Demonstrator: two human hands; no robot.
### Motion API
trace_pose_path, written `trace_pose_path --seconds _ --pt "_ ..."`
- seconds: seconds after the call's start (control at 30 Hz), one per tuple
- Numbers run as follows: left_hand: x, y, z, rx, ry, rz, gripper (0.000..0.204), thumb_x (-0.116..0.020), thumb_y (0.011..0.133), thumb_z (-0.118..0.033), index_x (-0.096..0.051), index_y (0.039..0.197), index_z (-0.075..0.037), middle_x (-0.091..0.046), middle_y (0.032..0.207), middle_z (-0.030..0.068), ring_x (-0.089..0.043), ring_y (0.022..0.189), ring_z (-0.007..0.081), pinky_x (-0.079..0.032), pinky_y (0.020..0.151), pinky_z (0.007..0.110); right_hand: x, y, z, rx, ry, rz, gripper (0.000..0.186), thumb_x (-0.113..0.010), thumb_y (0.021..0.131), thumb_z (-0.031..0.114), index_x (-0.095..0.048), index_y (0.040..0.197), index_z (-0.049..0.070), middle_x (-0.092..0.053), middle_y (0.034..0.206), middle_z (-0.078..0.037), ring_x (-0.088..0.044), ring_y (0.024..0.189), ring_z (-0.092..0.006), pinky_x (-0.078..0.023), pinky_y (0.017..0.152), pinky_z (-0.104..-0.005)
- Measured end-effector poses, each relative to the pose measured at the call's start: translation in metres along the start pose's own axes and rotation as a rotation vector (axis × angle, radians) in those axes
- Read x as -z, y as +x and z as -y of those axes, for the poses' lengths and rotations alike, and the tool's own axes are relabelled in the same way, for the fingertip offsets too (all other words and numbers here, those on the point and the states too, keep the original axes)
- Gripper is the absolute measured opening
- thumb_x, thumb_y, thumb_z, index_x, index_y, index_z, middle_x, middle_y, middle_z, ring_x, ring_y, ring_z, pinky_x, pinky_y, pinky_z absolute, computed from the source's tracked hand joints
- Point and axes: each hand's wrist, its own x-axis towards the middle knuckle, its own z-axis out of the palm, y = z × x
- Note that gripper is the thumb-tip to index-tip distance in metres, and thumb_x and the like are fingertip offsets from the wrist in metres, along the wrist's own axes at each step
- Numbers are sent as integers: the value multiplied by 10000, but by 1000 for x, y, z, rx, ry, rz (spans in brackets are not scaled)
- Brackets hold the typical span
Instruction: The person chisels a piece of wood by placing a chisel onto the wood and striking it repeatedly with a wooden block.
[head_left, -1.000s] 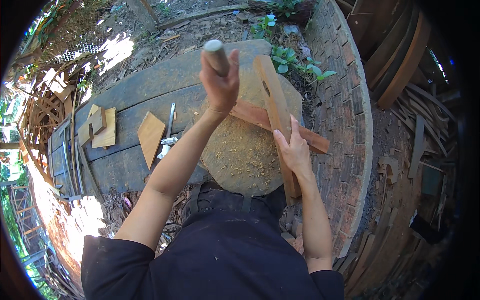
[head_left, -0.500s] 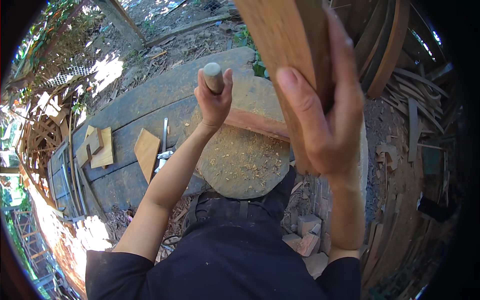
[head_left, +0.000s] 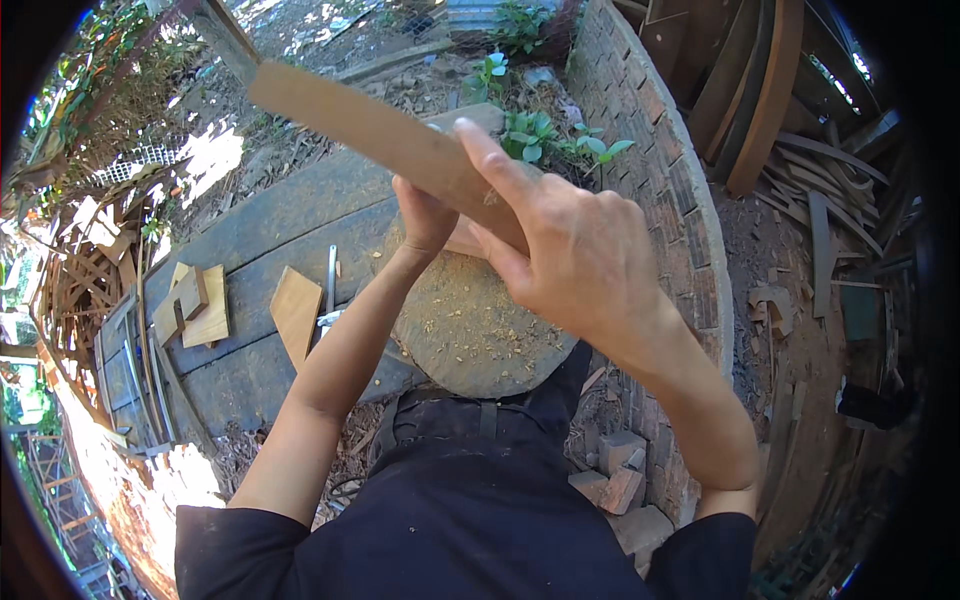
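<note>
My right hand (head_left: 570,250) grips a brown wooden board (head_left: 360,125), raised diagonally close to the camera. Behind the board is my left hand (head_left: 425,220), closed on a round wooden handle (head_left: 437,126) whose top barely shows; the rest is hidden. Below both hands lies a rounded wooden block (head_left: 480,330) sprinkled with shavings, with a reddish wood strip (head_left: 465,242) across it, largely covered. Left of the block, on the dark plank bench (head_left: 250,370), rest a diamond-shaped wood piece (head_left: 295,310), a metal bar (head_left: 331,275) and notched wood pieces (head_left: 182,305).
A brick wall (head_left: 670,210) runs along the right side, with plants (head_left: 530,135) at its far end. Wood offcuts (head_left: 95,280) are piled at the left. Curved planks (head_left: 760,110) lean at the far right. Loose bricks (head_left: 620,480) lie near my legs.
My right hand lifted the board off the block toward the camera, then swung it leftward so it lies diagonally in front of my left hand, which came down slightly and stays closed on the handle.
</note>
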Motion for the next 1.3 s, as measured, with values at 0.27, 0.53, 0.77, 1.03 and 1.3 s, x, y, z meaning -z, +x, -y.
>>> trace_pose_path --seconds 0.27,0.53,0.77,1.03,1.3 --pt "33 -1 -38 417 -479 -206 221 -661 933 -149 -467 868 -66 -545 708 26 -576 613 130 -498 565 325 -69 -36 -36 -211 717 -314 653 -608 898 300 -363 1464 86 -612 1205 -270 -632 1079 -398 -500 914 -449" --pt "104 -31 1 732 -518 -507 304 -603 968 -320 -418 963 -79 -639 753 124 -667 687 235 -570 650 355 -157 -116 -77 -614 589 -55 680 -591 909 374 -339 1475 93 -575 1262 -287 -563 1176 -427 -452 981 -442" --pt "118 3 7 818 -590 -530 281 -580 969 -292 -448 934 -46 -648 763 142 -677 682 275 -601 682 403 -161 -114 -87 -645 539 23 690 -591 910 390 -319 1481 115 -596 1219 -294 -585 1114 -463 -464 950 -475" --pt "62 39 -20 487 -499 -272 191 -603 952 -159 -454 868 -74 -507 608 46 -521 463 146 -515 472 337 -156 -112 -80 -649 481 41 671 -587 911 392 -314 1479 164 -626 1141 -301 -599 1038 -496 -492 887 -519" --pt "34 41 -34 526 -488 -199 220 -608 948 -160 -438 839 -72 -426 552 7 -381 373 85 -299 342 245 -153 -112 -79 -656 425 60 679 -581 913 395 -283 1491 198 -648 1044 -318 -622 951 -508 -513 829 -541"
